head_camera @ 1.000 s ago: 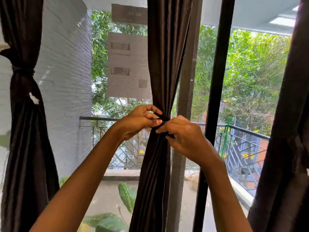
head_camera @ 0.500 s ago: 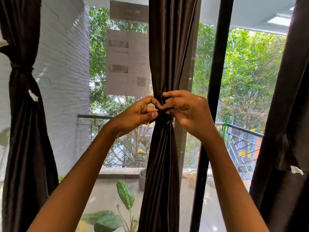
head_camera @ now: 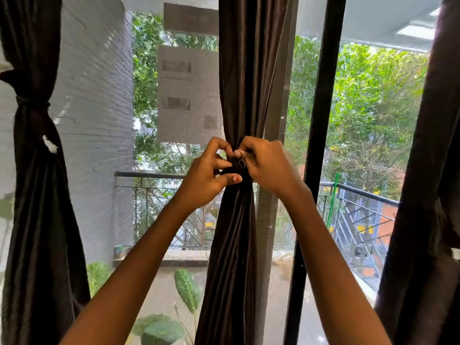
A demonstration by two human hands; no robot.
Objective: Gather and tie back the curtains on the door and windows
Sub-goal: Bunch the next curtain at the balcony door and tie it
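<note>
Middle curtain (head_camera: 239,70), dark brown, hangs at centre of view in front of the window. It's bunched into a narrow neck approx mid-height and spreads a little below. At the neck sits a dark tie (head_camera: 238,170), mostly hidden by fingers; can't tell if it's knotted. L hand (head_camera: 207,176) is curled on the neck's left side, thumb laid across the front just under the tie, fingers bent in & pinching the dark fabric. R hand (head_camera: 270,168) is curled on the right side, fingertips pinching at the top of the tie, close beside the L hand's index tip. A thin pale thread loop (head_camera: 242,162) shows btwn the two hands.

Just right of this curtain is a black window frame (head_camera: 321,120), upright. Far left, a 2nd curtain (head_camera: 37,207) is already cinched w/ a band (head_camera: 31,102) high up. A 3rd curtain (head_camera: 428,195) hangs at the right edge, partly cut off. Outside, thru the mesh: white brick wall (head_camera: 94,95), balcony railing (head_camera: 149,175), leafy plant (head_camera: 188,290), trees (head_camera: 373,108).
</note>
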